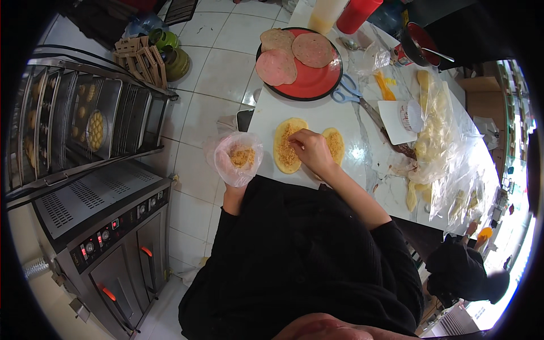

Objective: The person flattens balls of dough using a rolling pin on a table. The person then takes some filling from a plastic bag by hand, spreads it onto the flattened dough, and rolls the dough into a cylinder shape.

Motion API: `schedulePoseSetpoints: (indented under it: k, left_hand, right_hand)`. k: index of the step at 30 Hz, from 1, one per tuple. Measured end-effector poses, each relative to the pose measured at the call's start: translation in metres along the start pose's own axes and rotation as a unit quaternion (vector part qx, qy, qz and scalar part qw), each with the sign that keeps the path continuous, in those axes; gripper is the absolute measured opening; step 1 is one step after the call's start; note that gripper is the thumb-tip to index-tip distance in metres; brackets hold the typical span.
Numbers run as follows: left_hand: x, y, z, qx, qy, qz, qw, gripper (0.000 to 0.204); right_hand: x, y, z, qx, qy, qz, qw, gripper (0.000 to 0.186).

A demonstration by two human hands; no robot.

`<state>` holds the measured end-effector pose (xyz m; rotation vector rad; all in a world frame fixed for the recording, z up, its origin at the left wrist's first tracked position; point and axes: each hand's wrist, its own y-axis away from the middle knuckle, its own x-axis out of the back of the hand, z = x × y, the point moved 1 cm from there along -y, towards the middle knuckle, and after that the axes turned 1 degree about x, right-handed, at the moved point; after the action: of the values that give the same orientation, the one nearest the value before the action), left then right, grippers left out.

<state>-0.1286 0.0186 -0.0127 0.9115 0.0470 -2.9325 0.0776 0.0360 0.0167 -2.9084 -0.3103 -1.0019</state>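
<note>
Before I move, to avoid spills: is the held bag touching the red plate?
Apart; the head view shows white tabletop between bag and plate.

L hand [234,186] mostly hid. by bag [249,143]; R dough [335,144] part hid. by R hand [313,148].
Red btl [358,14] & pale btl [326,16] cut off, top edge; stuff under plastic [447,175] unclear.

At the near left stands a steel oven [110,238] with orange handles [109,293], and farther off on that side a rack [131,116] of trays. Far left, green gas cylinders [178,63] sit beside a wooden crate [140,59]. Far right is a dark bowl [409,48] with a spoon [442,55]; near right, a co-worker [459,266] in dark clothing
</note>
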Motion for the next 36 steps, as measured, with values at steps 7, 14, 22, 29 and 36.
schedulePoseSetpoints:
  k: [7,14,22,29,36]
  left_hand:
    - [0.01,0.003,-0.012,-0.047,-0.223,-0.046,0.973,0.047]
    - [-0.025,0.003,-0.01,-0.072,-0.336,-0.181,0.921,0.054]
    - [-0.03,0.018,-0.019,-0.05,-0.25,-0.093,0.962,0.054]
    - [-0.01,0.009,-0.001,-0.063,-0.364,-0.033,0.929,0.054]
    - [-0.009,0.004,0.004,-0.005,-0.162,-0.009,0.987,0.046]
  right_hand:
    - [0.026,-0.003,-0.051,0.074,-0.043,0.019,0.996,0.021]
    - [-0.016,0.002,-0.076,0.16,0.084,-0.081,0.98,0.011]
    - [-0.003,-0.003,-0.073,0.132,0.019,-0.11,0.985,0.008]
    - [0.04,-0.018,-0.029,-0.068,-0.067,-0.036,0.995,0.013]
    - [0.008,-0.017,0.016,-0.009,0.043,0.016,0.999,0.025]
